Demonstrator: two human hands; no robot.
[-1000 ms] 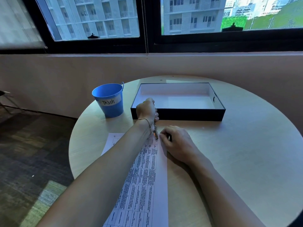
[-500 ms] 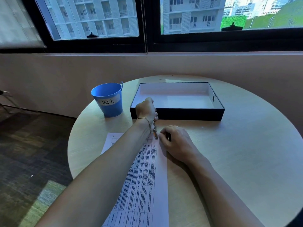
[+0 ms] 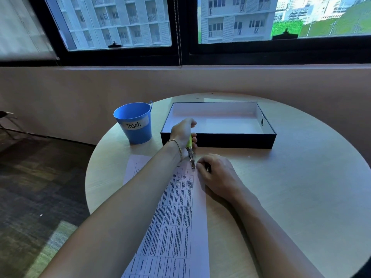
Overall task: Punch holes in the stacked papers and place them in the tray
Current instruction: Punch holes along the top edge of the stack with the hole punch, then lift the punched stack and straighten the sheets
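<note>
Head view, punch (image 3: 191, 155) at papers (image 3: 180, 207) edge

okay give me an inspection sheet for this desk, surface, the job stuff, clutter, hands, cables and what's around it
Surface: round pale wooden table, mostly bare on the right side.
Papers: printed sheets with a table of text lie flat, running from the near edge toward the tray.
Hole punch: small metal punch with a yellow-green handle, its head at the papers' far edge.
Tray: black tray with a white inside, nothing in it, at the far side of the table.
Clutter: blue bucket labelled Trash, left of the tray.
Left hand: closed around the punch handle; bracelet on the wrist.
Right hand: resting on the papers' far right corner beside the punch.
Cables: nothing seen.
Surroundings: windows facing buildings, low wall beneath, dark floor left.
</note>
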